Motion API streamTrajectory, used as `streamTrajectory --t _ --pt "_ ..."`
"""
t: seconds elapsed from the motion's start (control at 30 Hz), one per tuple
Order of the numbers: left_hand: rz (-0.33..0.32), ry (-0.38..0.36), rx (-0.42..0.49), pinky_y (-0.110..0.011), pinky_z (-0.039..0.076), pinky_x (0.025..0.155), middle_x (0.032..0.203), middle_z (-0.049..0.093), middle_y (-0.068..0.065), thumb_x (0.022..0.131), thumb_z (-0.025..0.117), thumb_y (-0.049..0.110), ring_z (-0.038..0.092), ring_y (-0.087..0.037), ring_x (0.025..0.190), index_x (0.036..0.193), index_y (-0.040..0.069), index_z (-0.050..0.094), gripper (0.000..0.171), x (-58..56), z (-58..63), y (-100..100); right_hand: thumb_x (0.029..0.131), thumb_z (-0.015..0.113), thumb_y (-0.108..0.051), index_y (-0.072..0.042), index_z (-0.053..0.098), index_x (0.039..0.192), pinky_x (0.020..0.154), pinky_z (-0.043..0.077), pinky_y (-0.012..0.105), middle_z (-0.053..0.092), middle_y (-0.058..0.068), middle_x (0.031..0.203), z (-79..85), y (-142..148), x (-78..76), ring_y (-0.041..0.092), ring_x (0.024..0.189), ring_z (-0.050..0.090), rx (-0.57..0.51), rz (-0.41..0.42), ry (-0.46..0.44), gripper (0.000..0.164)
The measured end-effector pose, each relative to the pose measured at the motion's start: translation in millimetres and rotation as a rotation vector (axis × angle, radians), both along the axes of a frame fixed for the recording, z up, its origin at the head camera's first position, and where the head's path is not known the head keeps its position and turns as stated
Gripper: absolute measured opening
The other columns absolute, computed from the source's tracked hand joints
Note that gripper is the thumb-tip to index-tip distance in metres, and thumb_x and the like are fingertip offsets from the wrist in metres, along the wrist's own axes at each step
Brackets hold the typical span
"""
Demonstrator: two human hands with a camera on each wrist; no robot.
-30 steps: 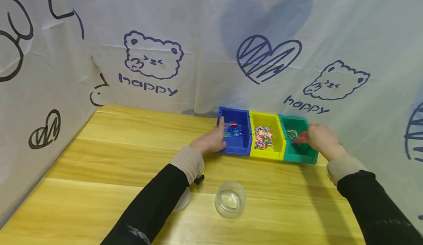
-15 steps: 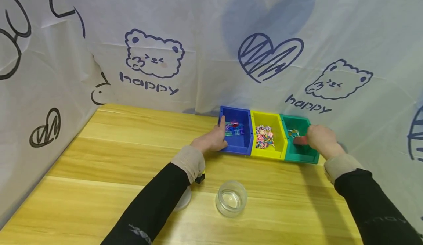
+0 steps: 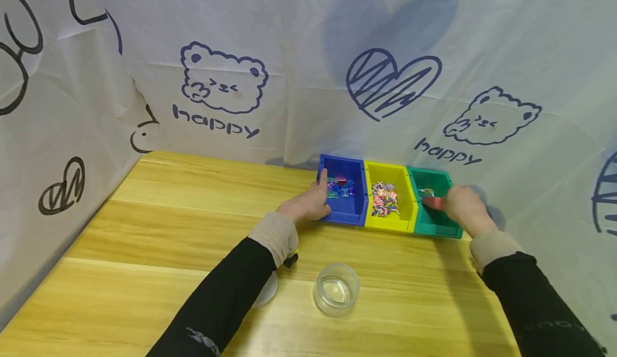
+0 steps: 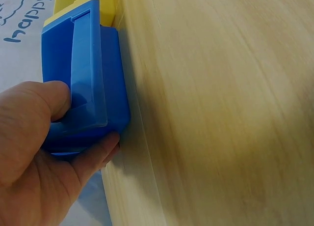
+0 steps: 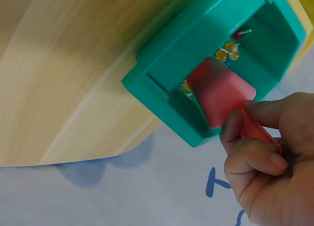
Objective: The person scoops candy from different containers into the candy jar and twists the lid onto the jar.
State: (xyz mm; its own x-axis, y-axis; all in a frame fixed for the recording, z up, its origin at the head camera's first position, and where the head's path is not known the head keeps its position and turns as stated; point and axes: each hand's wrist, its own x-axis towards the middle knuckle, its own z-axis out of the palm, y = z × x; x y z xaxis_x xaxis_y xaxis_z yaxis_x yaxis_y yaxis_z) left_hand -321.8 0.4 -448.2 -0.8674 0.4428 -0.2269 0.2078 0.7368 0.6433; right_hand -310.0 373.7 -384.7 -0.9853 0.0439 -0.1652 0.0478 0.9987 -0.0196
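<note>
a red scoop has its blade inside the green bin, over small ball-headed pieces; whether it touches them cannot be told. the right hand is curled round its handle. the hands are well apart: the left hand pinches the outer end of the blue bin, thumb inside. between those bins, joined in one row, sits the yellow bin, holding tiny lollipop-shaped pieces; the blue one holds translucent pieces.

the row stands near the back of a yellowish wood-grain table. nearer the wearer is a clear round jar, with a whitish disc partly hidden under the left sleeve. the right arm's shadow falls across the planks. behind, creased white sheeting carries line-drawn bear faces, "happy" lettering and a scribbled heart; more sheeting, with black drawings, lines the left side.
</note>
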Motion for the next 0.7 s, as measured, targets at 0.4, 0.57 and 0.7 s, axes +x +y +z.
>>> streamTrajectory --t 0.4,0.57,0.7 --pt "-0.017 0.017 -0.007 -0.043 0.032 0.123 0.167 0.009 -0.036 0.103 0.057 0.013 0.031 -0.038 0.152 0.161 0.005 -0.024 0.1 -0.2 0.9 -1 0.103 0.044 -0.007 0.005 0.06 0.082 0.064 0.048 0.047 0.057 0.024 0.082 -6.5 1 -1.7 0.036 0.069 0.055 -0.012 -0.003 0.027 0.029" --pt "-0.01 0.019 -0.018 -0.042 0.031 0.123 0.167 0.011 -0.035 0.103 0.056 0.013 0.032 -0.038 0.152 0.161 0.005 -0.024 0.1 0.2 1.4 -1 0.102 0.045 -0.007 0.005 0.06 0.081 0.065 0.049 0.05 0.058 0.025 0.081 -8.7 1 -2.1 0.036 0.069 0.055 -0.01 0.013 0.053 0.029" --pt "-0.01 0.016 -0.023 -0.042 0.031 0.123 0.166 0.012 -0.036 0.103 0.057 0.013 0.032 -0.038 0.152 0.161 0.005 -0.023 0.1 1.9 3.3 0 0.1 0.044 -0.006 0.005 0.06 0.077 0.067 0.052 0.055 0.061 0.028 0.082 -12.5 1 -1.0 0.039 0.071 0.059 -0.001 0.015 0.095 0.03"
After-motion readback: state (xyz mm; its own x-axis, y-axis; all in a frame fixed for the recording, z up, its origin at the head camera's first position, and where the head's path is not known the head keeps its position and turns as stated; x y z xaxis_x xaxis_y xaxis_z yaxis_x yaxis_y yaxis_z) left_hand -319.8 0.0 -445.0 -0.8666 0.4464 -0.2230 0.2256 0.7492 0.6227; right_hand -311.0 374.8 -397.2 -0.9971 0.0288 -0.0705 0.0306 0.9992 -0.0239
